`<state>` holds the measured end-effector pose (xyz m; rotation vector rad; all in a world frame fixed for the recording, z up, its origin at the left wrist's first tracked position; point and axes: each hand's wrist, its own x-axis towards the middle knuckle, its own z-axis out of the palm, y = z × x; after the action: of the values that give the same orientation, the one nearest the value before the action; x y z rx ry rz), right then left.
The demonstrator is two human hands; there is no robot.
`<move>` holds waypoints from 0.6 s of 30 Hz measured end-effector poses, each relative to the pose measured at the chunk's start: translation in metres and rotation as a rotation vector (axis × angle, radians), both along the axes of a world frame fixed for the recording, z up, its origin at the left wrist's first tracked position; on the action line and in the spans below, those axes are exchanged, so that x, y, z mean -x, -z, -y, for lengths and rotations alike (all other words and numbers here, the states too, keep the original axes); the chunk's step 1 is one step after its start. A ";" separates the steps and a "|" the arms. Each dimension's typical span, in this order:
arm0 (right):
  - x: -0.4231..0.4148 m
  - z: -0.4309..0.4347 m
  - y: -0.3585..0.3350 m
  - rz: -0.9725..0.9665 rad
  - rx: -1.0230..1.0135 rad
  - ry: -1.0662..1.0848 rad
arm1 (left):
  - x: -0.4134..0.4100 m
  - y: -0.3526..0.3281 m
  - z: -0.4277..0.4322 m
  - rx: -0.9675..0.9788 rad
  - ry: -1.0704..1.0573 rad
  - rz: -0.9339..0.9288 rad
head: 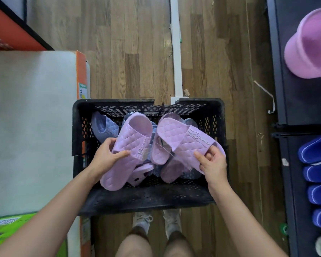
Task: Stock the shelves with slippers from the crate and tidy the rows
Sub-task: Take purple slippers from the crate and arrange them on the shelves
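The left hand [107, 154] is curled round the strap of one lilac slipper [132, 134], and the right hand [212, 163] pinches the edge of a second lilac slipper [182, 138]. Both are held over the crate [148, 200], towards its near edge. A thin strand [163, 149] appears to be strung between them. If the pair is pulled apart, one slipper could be jerked free and dropped back in.

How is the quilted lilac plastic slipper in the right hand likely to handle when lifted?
Probably light: the right hand holds the quilted lilac slipper by fingertips at one end. Likely fairly stiff: it juts out without drooping. Quilted texture should resist slipping.
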<state>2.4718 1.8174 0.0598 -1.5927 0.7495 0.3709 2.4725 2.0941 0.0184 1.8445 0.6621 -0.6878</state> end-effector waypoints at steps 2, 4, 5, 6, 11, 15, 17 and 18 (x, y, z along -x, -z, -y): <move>0.002 -0.003 -0.028 0.003 0.032 -0.051 | 0.005 -0.029 0.000 0.011 0.015 0.014; 0.003 -0.005 -0.057 0.021 0.054 -0.091 | 0.008 -0.061 0.000 0.008 0.020 0.042; 0.004 -0.006 -0.072 0.032 0.061 -0.109 | 0.010 -0.076 -0.001 0.003 0.015 0.058; 0.004 -0.007 -0.087 0.043 0.067 -0.126 | 0.012 -0.091 -0.002 -0.003 0.009 0.078; 0.010 -0.008 -0.160 0.100 0.065 -0.144 | 0.015 -0.159 -0.007 -0.011 -0.012 0.156; 0.017 -0.006 -0.218 0.150 0.084 -0.117 | 0.013 -0.216 -0.007 0.002 -0.029 0.222; 0.022 -0.006 -0.245 0.173 0.076 -0.086 | 0.012 -0.244 -0.008 0.001 -0.026 0.246; 0.025 -0.006 -0.258 0.180 0.070 -0.071 | 0.012 -0.257 -0.009 0.000 -0.023 0.258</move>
<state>2.4464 1.8229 0.3174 -1.6970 0.5748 0.2506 2.4602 2.1027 0.2758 1.8824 0.5126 -0.4242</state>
